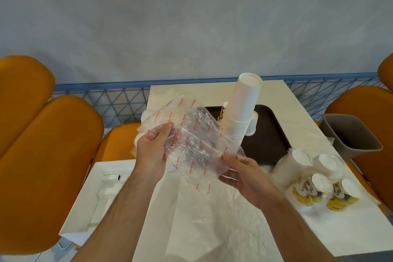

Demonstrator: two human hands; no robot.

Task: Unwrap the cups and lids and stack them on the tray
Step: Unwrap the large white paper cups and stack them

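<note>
White table (297,117), grey wall behind. My left hand (152,151) and right hand (244,173) pinch an empty wrapper (195,136): light, limp, slippery. Cup stack (241,112) stands on tray (274,134), one o'clock; take it low.

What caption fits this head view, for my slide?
Both hands hold an empty plastic wrapper beside stacked cups on a tray.

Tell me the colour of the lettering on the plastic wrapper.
Red lettering on the clear plastic wrapper, seen in the head view.

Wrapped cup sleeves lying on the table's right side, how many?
4, in a cluster right of the brown tray: two behind, two in front. Others may be hidden.
</note>
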